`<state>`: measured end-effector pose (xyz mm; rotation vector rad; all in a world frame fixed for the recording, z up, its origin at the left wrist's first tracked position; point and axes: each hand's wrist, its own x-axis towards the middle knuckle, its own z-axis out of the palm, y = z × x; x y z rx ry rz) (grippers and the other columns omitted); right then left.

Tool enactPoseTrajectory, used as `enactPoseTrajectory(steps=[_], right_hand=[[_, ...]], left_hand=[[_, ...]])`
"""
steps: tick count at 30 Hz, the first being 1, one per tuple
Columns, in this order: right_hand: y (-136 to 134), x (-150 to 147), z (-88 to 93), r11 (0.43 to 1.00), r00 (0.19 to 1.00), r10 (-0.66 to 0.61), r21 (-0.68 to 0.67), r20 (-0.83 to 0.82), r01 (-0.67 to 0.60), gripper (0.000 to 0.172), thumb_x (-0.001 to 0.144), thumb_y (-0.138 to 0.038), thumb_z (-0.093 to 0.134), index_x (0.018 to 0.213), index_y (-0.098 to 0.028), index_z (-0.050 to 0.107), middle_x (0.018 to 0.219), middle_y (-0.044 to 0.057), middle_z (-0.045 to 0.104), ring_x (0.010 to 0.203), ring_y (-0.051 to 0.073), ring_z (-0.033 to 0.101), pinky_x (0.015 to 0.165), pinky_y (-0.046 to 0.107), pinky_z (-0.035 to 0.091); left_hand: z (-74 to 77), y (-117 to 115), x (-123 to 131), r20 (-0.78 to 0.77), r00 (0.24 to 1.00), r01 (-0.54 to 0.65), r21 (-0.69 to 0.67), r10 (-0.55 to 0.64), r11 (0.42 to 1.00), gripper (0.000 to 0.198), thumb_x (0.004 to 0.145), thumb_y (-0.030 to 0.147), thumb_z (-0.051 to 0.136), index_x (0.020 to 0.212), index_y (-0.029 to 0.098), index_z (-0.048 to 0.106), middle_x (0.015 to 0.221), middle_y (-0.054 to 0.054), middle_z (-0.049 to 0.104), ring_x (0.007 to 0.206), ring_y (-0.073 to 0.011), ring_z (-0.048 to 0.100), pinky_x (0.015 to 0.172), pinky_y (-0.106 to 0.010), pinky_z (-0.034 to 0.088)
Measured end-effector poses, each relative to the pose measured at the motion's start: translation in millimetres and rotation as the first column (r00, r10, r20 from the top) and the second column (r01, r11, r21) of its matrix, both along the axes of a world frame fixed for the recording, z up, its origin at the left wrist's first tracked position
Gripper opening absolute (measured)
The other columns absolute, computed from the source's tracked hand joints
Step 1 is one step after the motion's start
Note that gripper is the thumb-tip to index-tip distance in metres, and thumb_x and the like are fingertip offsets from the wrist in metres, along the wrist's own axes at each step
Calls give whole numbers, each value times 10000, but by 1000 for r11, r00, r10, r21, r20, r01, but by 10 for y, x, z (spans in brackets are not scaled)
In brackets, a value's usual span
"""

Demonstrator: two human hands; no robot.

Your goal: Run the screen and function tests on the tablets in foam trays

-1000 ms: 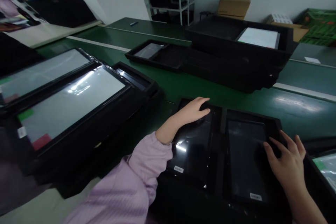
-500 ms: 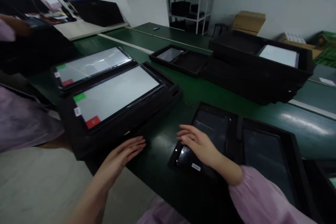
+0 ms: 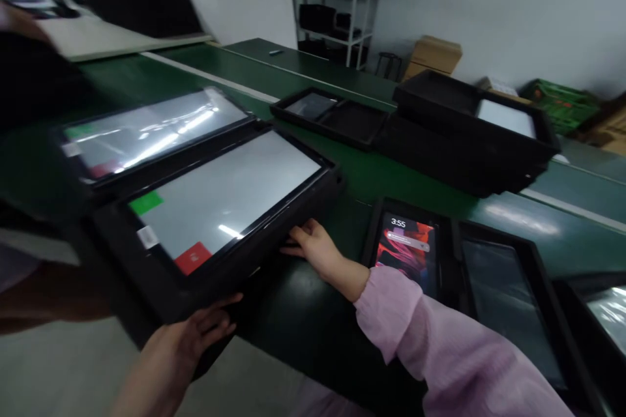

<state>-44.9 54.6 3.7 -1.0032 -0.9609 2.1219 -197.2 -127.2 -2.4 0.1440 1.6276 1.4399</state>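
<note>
Matte black moulded tray (image 3: pixel 210 267) lies at about nine o'clock on the green rubber-topped desk (image 3: pixel 362 176), framing a glossy tablet (image 3: pixel 225 199) whose pale grey screen carries a green patch (image 3: pixel 145 202), a red patch (image 3: pixel 193 258) and a small white label (image 3: pixel 147 236). At seven o'clock, a bare hand (image 3: pixel 188 339) curves its spread fingers at the tray's near rim. Nearer the centre, the other hand (image 3: pixel 317 249), cuffed in a ribbed lilac sleeve (image 3: pixel 391 313), lies against the same rim. The two hands stand well apart, and whether either is clamped on the tray cannot be told. At three o'clock, a lit phone-shaped screen (image 3: pixel 405 251) reading 3:55 sits in a black compartment. A second glossy tablet (image 3: pixel 156 133) lies at ten o'clock, and deep black stacked trays (image 3: pixel 469 137) rise at two o'clock.
</note>
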Motion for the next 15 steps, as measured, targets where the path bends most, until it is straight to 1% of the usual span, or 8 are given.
enactPoseTrajectory(steps=[3,6,8,9,11,13,15], right_hand=[[58,-41,17,996,996,-87,-17,17,87,214,950,-323,740,1082,-214,611,993,-6,673,751,118,660,737,343,683],[255,-3,16,981,980,-191,-14,56,192,223,1037,-346,642,1188,-185,609,1021,11,674,722,105,639,653,281,632],[397,69,18,974,971,-227,-7,80,228,262,1054,-372,632,1209,-161,623,1002,20,675,729,107,638,634,256,599],[449,114,20,973,969,-232,-2,85,233,276,1053,-384,638,1206,-155,632,997,23,677,735,109,642,633,251,590],[483,223,17,974,971,-225,8,81,225,286,1050,-403,646,1186,-152,648,984,21,683,735,110,647,633,250,584],[404,377,-1,977,973,-215,20,79,214,294,1043,-422,653,1153,-150,654,939,11,683,705,106,642,621,250,579],[225,607,-27,976,971,-219,35,93,217,327,1011,-469,681,1112,-159,657,871,-2,680,659,108,635,603,256,577]], left_hand=[[136,162,90,-7,998,67,-41,-68,997,437,398,525,983,697,253,816,831,-77,835,743,-279,723,624,-362,668],[293,415,371,10,988,152,4,-152,988,440,396,463,998,741,240,841,827,-66,833,693,-243,716,619,-335,658],[316,564,567,32,984,174,62,-176,983,424,386,417,997,715,206,835,794,-86,825,669,-233,721,628,-318,653],[288,614,636,50,980,189,95,-194,977,406,410,411,992,707,186,831,796,-104,824,682,-242,735,647,-321,656],[159,646,684,112,968,204,163,-223,965,369,499,406,969,730,154,832,849,-148,834,756,-284,773,709,-356,673],[-27,591,618,196,957,167,235,-215,958,307,561,353,943,768,153,837,908,-161,844,831,-312,798,759,-375,684],[-198,481,485,262,947,107,291,-187,951,244,568,289,918,780,200,838,884,-115,850,828,-302,808,755,-359,688]])
